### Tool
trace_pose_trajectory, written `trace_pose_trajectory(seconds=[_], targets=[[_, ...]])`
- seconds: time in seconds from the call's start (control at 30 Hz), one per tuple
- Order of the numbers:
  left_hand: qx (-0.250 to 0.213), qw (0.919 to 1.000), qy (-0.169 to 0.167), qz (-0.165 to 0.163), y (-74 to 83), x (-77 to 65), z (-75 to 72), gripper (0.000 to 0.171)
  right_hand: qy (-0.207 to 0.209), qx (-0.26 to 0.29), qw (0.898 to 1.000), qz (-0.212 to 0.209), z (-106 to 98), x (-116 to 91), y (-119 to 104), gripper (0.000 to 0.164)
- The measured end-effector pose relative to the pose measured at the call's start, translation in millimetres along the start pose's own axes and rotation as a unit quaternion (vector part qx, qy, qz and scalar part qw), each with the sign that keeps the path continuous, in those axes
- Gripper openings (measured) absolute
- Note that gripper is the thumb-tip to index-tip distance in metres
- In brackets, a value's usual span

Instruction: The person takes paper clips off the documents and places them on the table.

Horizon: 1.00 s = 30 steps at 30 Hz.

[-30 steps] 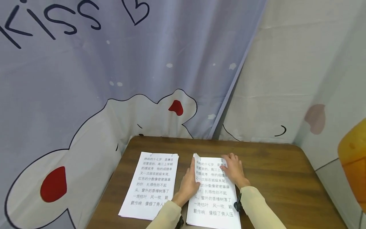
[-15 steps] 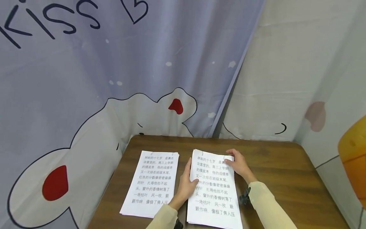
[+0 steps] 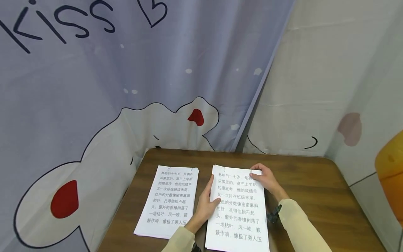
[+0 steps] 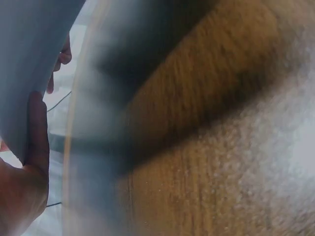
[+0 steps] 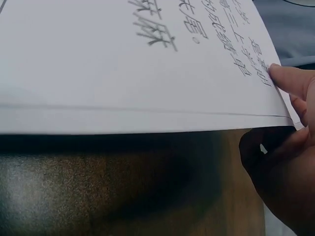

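Observation:
A stack of printed sheets (image 3: 237, 217) is held between both hands, its near part reaching the bottom of the head view. My left hand (image 3: 205, 207) grips its left edge, thumb on top and the other fingers along the side and underneath. At the top right corner, my right hand (image 3: 267, 179) pinches the sheets with the thumb on the print. In the right wrist view the paper (image 5: 98, 69) stands above the wood with shadow below it. The left wrist view shows the paper's underside (image 4: 29, 54) against a finger. Two paper clips sit on the top edge.
Left of the held stack, a second clipped stack of printed sheets (image 3: 167, 203) lies on the brown wooden table (image 3: 308, 196). A printed curtain (image 3: 189, 52) hangs behind the table, and pale fabric (image 3: 315, 70) lines the right side.
The upturned left edge of the top sheet now lies flat. My right hand has shifted rightward to the stack's top right corner, and the stack sits slightly higher and further right.

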<state>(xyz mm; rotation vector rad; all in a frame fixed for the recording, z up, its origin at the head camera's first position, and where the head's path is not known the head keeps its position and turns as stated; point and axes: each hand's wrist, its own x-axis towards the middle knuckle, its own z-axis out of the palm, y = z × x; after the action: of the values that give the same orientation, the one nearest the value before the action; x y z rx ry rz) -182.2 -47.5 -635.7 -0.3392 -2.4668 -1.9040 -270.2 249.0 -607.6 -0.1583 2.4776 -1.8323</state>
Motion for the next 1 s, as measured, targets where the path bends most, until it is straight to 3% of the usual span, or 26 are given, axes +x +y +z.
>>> trace_pose_trajectory(seconds=[0.27,0.43,0.67,1.0], targets=[[0.005,0.9998,-0.001,-0.017,0.3,-3.2,0.1,0.103,-0.022,0.008,1.000,-0.014,-1,-3,-6,0.030],[-0.003,0.9997,-0.004,-0.024,2.0,-5.4,-0.2,0.101,-0.013,-0.002,1.000,-0.004,2,-2,-9,0.026],[0.028,0.9992,-0.005,-0.029,-0.5,-8.7,0.2,0.100,-0.031,-0.019,0.999,-0.016,7,-4,-10,0.021],[0.021,0.9994,-0.011,-0.024,1.3,-6.6,0.4,0.099,0.003,-0.026,0.999,-0.041,-1,-2,-7,0.023]])
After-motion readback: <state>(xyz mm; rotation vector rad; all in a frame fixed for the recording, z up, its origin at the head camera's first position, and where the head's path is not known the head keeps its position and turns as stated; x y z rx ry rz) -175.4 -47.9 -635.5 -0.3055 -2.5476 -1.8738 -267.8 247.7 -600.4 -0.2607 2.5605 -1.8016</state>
